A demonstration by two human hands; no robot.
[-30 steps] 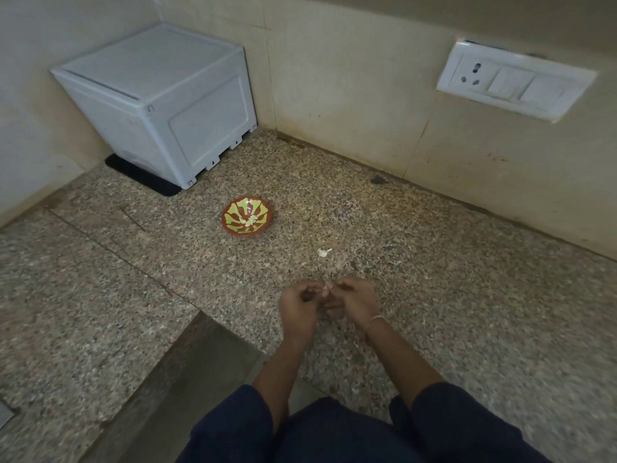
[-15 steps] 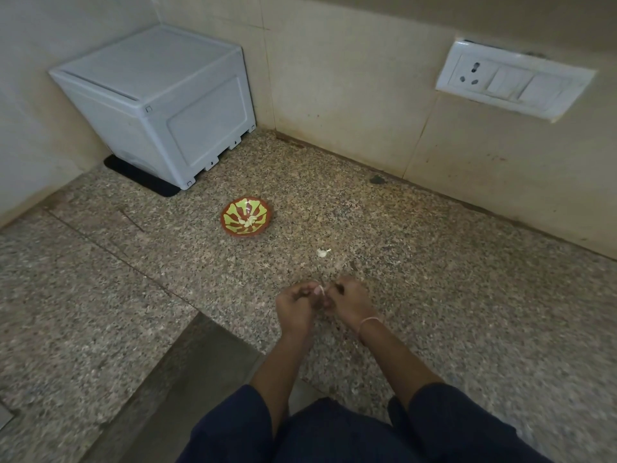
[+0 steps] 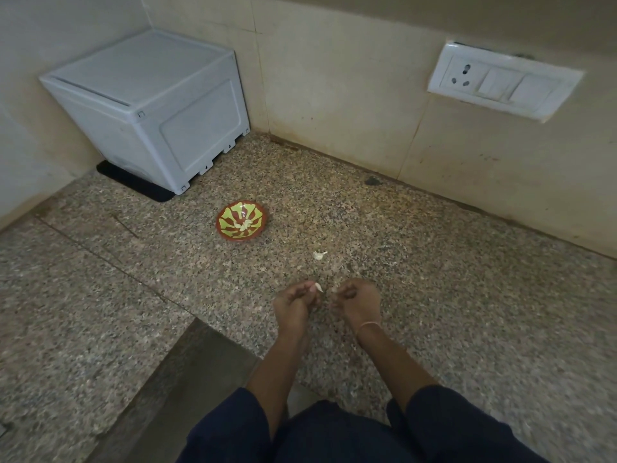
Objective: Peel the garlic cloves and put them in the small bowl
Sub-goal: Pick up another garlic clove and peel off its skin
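Garlic clove [image 3: 316, 288] pinched in the left hand [image 3: 293, 304] over a speckled stone counter [image 3: 450, 295].
The left hand's fingers curl round the pale clove, whose tip pokes out toward the right hand [image 3: 356, 297]; the two hands are near each other but apart. The right hand's fingers curl inward too, and I cannot tell whether they hold anything. The small bowl [image 3: 258, 213], red-brown with a green pattern, sits farther back and to the left, well apart from the hands, with pale cloves [image 3: 243, 224] inside. A loose piece of garlic [image 3: 320, 255] lies on the counter between bowl and hands. A white box [image 3: 150, 108] stands in the corner.
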